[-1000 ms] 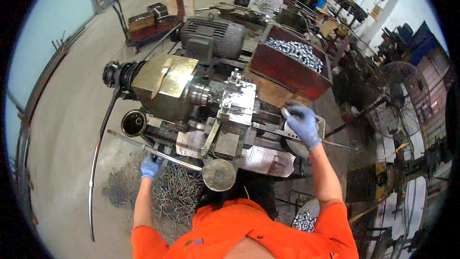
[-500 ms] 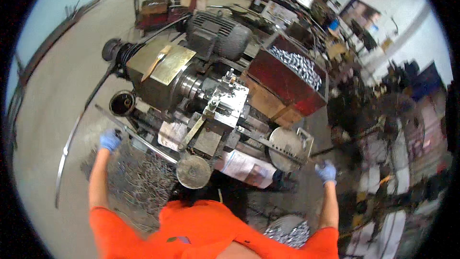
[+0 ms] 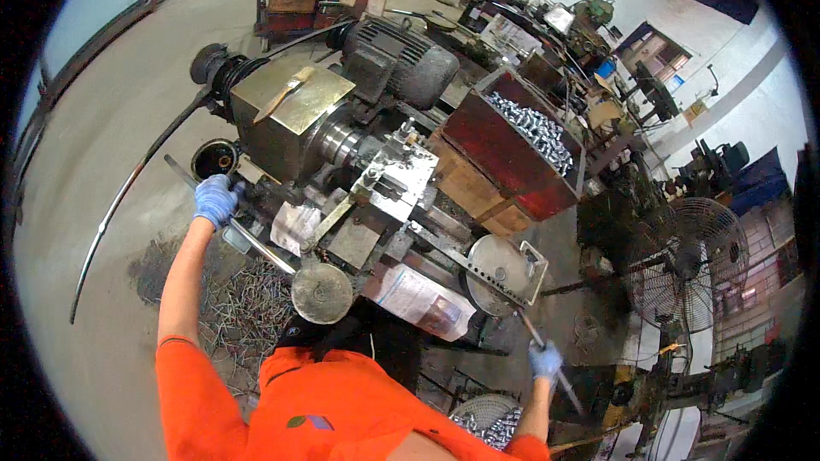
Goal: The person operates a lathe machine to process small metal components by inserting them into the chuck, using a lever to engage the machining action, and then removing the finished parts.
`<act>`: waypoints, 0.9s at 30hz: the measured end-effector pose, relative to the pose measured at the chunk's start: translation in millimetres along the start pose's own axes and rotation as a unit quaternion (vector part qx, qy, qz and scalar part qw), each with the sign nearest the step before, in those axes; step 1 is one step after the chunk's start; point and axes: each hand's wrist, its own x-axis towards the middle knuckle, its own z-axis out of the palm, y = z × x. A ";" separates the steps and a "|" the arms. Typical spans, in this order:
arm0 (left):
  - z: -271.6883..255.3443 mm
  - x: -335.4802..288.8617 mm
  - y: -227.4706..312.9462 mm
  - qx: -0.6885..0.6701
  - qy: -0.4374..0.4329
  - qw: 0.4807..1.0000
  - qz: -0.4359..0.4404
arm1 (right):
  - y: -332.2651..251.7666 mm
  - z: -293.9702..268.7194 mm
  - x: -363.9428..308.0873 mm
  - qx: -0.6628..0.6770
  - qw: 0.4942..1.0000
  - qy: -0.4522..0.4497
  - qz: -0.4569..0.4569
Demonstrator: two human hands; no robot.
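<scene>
My left hand point(image 3: 215, 201), in a blue work glove, is closed over the long metal bar point(image 3: 265, 251) along the front of a small lathe point(image 3: 295, 124). Its fingertips are partly hidden. Right beside it is a round dark pot point(image 3: 214, 159). At the lower right, my gloved right hand point(image 3: 545, 360) is wrapped around a thin rod point(image 3: 531, 326) that runs up towards a round metal plate point(image 3: 496, 273). Shiny metal fittings cover the lathe's slide point(image 3: 408, 172). A brush point(image 3: 284, 96) lies on the brass-coloured cover point(image 3: 318, 102).
Behind the lathe stands a red bin point(image 3: 504, 155) of shiny metal parts. A basket point(image 3: 485, 410) of similar parts sits near my right forearm. Metal shavings point(image 3: 243, 312) cover the floor at left. A round disc point(image 3: 322, 294) stands before me, and a caged fan point(image 3: 688, 260) at right.
My left hand has moved up and right onto the metal bar. The right hand has come down and left and now grips the rod. The whole view has shifted slightly.
</scene>
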 end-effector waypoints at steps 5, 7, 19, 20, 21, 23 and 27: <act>7.5 8.5 -11.5 -0.044 0.010 0.999 -0.029 | 82.1 -45.3 -123.2 -0.002 0.968 -0.161 0.192; 4.5 10.8 -4.4 -0.032 0.014 0.999 -0.038 | 118.5 -55.1 -173.3 -0.036 0.951 -0.191 0.239; -6.1 11.3 -7.3 -0.072 0.032 0.996 -0.043 | 121.2 -46.4 -216.9 -0.068 0.928 -0.193 0.312; -7.8 10.6 -6.6 -0.078 0.030 0.995 -0.046 | 107.7 -57.0 -212.7 -0.062 0.928 -0.193 0.312; -8.8 10.2 -6.1 -0.084 0.028 0.995 -0.049 | 97.0 -65.1 -209.6 -0.064 0.925 -0.191 0.321; -9.5 11.0 -7.5 -0.081 0.026 0.995 -0.047 | 81.6 -73.0 -208.9 -0.065 0.919 -0.189 0.339; -19.0 7.9 -1.7 -0.088 0.020 0.995 -0.046 | 88.6 -65.3 -211.0 -0.085 0.914 -0.197 0.346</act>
